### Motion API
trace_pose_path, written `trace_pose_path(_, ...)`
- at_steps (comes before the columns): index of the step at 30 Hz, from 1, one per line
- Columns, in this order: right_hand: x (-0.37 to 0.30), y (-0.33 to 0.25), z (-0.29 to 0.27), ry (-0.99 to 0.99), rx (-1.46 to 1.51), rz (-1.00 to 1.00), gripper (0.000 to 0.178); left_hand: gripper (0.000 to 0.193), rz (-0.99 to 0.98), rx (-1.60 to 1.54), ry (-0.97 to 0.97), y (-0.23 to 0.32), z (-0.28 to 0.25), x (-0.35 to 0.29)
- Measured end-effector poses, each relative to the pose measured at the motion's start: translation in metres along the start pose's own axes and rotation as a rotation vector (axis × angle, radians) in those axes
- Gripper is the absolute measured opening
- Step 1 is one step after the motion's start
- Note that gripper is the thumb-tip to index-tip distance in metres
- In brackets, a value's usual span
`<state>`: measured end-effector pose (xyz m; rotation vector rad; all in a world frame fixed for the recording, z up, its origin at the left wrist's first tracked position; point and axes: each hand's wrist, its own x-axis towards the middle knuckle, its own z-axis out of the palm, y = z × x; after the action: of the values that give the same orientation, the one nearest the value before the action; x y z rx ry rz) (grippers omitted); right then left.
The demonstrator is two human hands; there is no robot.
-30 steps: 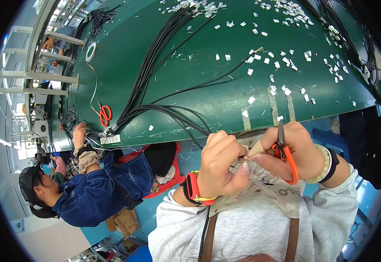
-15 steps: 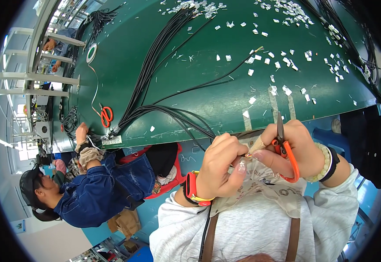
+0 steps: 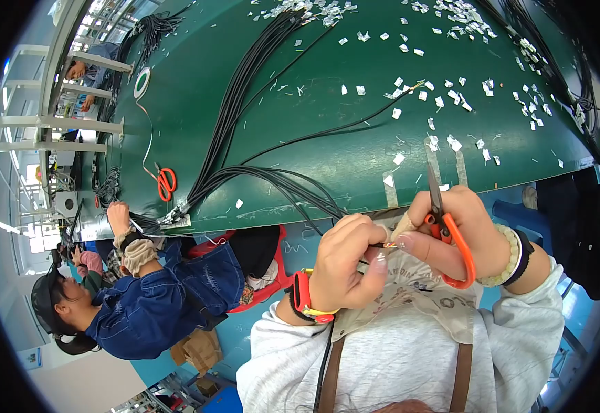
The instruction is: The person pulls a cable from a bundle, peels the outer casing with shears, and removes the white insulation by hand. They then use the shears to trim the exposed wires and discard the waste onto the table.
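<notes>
A black cable (image 3: 377, 245) is pinched between the thumb and fingers of my left hand (image 3: 346, 261), and thin coloured wires (image 3: 390, 245) come out of its stripped end. My right hand (image 3: 461, 220) is closed around orange-handled scissors (image 3: 459, 256), whose blades point up and away past my fingers. The right thumb tip meets the coloured wires. A bandage-like wrap (image 3: 404, 226) covers part of a right finger. Behind my left hand, several black cables (image 3: 272, 175) run back to a bundle on the table. The rest of the held cable is partly hidden by my fingers.
The green table (image 3: 313, 131) bears a thick cable bundle (image 3: 238, 96), scattered white scraps (image 3: 461, 27), a tape roll (image 3: 143, 82) and other orange scissors (image 3: 166, 184). To my left, a co-worker in a blue denim jacket (image 3: 141, 310) sits at the table edge, handling cables.
The scissors' tip has swung slightly left, and more of the coloured wires shows between my hands. The co-worker's hand has moved left and down, drawing a white strand. My left hand keeps its hold.
</notes>
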<state>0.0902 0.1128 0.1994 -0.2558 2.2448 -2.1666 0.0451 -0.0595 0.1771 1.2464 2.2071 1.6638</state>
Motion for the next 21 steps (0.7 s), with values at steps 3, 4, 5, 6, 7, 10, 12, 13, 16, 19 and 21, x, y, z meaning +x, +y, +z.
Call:
trace_pose_path(3,0.003,-0.003,-0.003,-0.003,0.199,0.163,0.013,0.019,0.025,0.139,0.197,-0.003,0.011,0.000)
trace_pose_path(4,0.005,-0.008,-0.005,-0.018,0.339,0.312,0.012,0.022,0.125,0.213,0.215,-0.009,0.012,0.000)
trace_pose_path(5,0.006,-0.010,-0.007,-0.025,0.473,0.459,0.011,0.026,0.232,0.282,0.232,-0.017,0.015,0.001)
trace_pose_path(6,0.006,-0.008,-0.008,-0.025,0.465,0.452,0.011,0.030,0.340,0.352,0.250,-0.023,0.016,0.002)
trace_pose_path(7,0.006,-0.003,-0.007,-0.027,0.487,0.444,0.011,0.030,0.348,0.352,0.257,-0.026,0.015,0.002)
trace_pose_path(10,0.007,0.011,-0.005,-0.037,0.525,0.422,0.010,0.035,0.492,0.450,0.145,-0.034,0.005,0.003)
trace_pose_path(12,0.007,0.017,-0.005,-0.057,0.511,0.379,0.012,0.033,0.539,0.452,0.187,-0.042,0.007,0.002)
trace_pose_path(13,0.008,0.019,-0.006,-0.068,0.504,0.357,0.014,0.032,0.582,0.450,0.223,-0.046,0.008,0.002)
trace_pose_path(16,0.013,0.022,-0.007,-0.086,0.489,0.364,0.013,0.028,0.605,0.502,0.276,-0.045,0.008,-0.002)
trace_pose_path(19,0.020,0.019,-0.007,-0.099,0.471,0.382,0.012,0.025,0.560,0.604,0.308,-0.044,0.008,-0.005)
trace_pose_path(21,0.024,0.015,-0.007,-0.107,0.442,0.404,0.009,0.028,0.565,0.515,0.265,-0.047,0.008,-0.007)
